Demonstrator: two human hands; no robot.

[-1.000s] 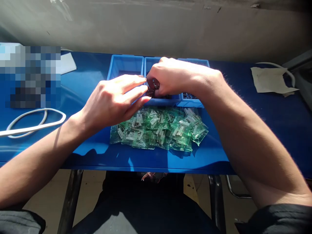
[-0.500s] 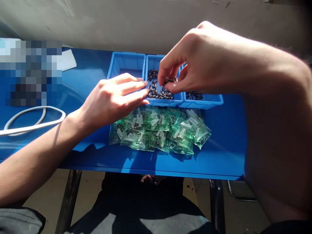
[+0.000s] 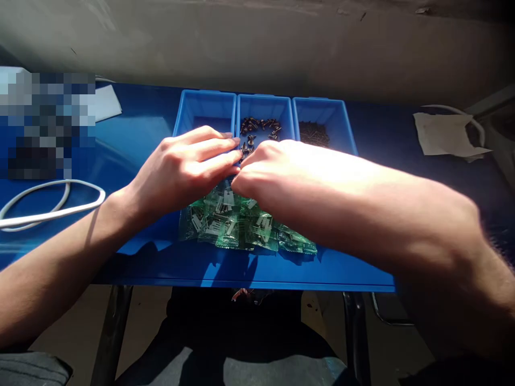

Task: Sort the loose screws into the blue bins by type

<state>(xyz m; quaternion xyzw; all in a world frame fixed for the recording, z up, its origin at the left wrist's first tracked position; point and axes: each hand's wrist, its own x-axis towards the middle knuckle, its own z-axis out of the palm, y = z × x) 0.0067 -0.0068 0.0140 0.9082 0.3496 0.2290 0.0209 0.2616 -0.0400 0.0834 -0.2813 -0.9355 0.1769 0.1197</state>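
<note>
Because the right hand (image 3: 269, 169) curls over the front of the middle blue bin (image 3: 263, 107), its fingers' tips are hidden, and whether they are clamped on anything cannot be told. The left hand (image 3: 189, 161) reaches across the left blue bin (image 3: 207, 102) with its fingers outstretched and slightly apart; its thumb and palm are out of sight, so its grip is uncertain too. Short dark screws (image 3: 249, 126) lie loose in the middle bin, and thinner dark screws (image 3: 314, 134) lie in the right blue bin (image 3: 322, 110). Such small pieces could slip from a loose pinch, and two hands crowded together could knock one free. A dropped screw might lodge among the green plastic packets (image 3: 261, 230), where their glare would hide it, or roll off the near edge of the bench (image 3: 341, 271). Pressing on a rim might also shift a bin.
</note>
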